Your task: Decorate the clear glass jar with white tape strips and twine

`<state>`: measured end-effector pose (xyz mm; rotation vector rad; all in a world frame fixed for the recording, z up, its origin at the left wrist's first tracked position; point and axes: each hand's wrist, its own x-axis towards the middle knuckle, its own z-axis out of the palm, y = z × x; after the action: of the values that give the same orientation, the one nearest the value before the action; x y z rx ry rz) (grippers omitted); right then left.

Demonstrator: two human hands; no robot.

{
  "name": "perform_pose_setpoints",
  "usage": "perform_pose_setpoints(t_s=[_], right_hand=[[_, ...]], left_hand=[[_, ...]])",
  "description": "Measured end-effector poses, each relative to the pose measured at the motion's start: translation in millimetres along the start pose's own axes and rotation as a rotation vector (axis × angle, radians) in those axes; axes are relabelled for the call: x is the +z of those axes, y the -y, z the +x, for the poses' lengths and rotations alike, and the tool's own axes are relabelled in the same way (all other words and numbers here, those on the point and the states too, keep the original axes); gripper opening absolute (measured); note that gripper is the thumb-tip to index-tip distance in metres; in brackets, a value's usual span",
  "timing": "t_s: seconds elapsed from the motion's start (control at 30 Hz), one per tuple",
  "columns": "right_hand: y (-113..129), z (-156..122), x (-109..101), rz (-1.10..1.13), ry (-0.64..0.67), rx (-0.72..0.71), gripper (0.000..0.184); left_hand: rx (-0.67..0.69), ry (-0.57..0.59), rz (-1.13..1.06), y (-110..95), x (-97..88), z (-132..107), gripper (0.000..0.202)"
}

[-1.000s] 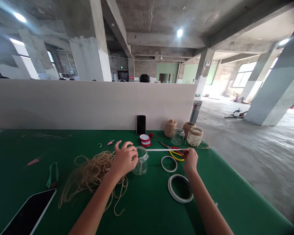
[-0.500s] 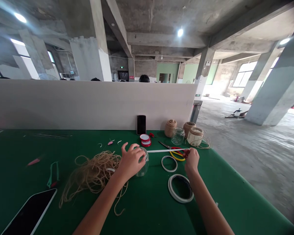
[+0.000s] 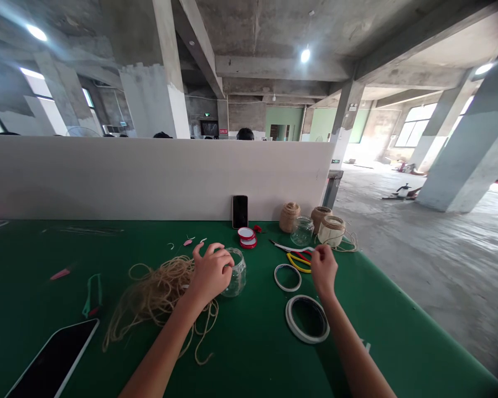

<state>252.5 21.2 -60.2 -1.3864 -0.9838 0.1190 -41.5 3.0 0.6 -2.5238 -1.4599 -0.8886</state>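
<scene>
My left hand (image 3: pixel 209 272) curls around a small clear glass jar (image 3: pixel 236 272) standing on the green table (image 3: pixel 249 342), fingers on its left side. My right hand (image 3: pixel 324 269) is closed in a pinch on the end of a thin white strip (image 3: pixel 292 248) that curls over the red and yellow scissors (image 3: pixel 299 258). A loose tangle of jute twine (image 3: pixel 161 293) lies just left of my left hand.
Two white tape rings (image 3: pixel 288 277) (image 3: pixel 307 319) lie by my right wrist. A red-and-white spool (image 3: pixel 247 237), a black phone (image 3: pixel 239 211), twine-wrapped jars (image 3: pixel 331 230), a twine ball (image 3: pixel 289 216) and a clear jar (image 3: pixel 302 230) stand against the white partition (image 3: pixel 149 177). A tablet (image 3: pixel 50 362) lies near left.
The white strip was stretched taut from the jar to my right hand; now it has come off the jar and hangs curled from my right hand. My left hand shifted slightly left with the jar.
</scene>
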Motion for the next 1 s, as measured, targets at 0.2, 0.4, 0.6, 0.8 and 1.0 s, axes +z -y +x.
perform_pose_setpoints(t_s=[0.2, 0.4, 0.6, 0.8, 1.0], right_hand=[[27, -34, 24, -0.224, 0.356, -0.381, 0.014], [47, -56, 38, -0.336, 0.491, -0.557, 0.011], [73, -70, 44, -0.212, 0.651, -0.555, 0.01], [89, -73, 55, -0.02, 0.698, -0.42, 0.004], [92, -74, 61, -0.016, 0.691, -0.424, 0.007]], left_hand=[[-0.016, -0.023, -0.011, -5, -6.7, -3, 0.029], [0.056, -0.057, 0.079, -17, -6.0, -4, 0.01], [0.088, -0.075, 0.129, -24, -2.9, -1, 0.008], [0.091, -0.079, 0.136, -22, -0.7, -1, 0.006], [0.092, -0.086, 0.144, -23, 0.3, 0, 0.007]])
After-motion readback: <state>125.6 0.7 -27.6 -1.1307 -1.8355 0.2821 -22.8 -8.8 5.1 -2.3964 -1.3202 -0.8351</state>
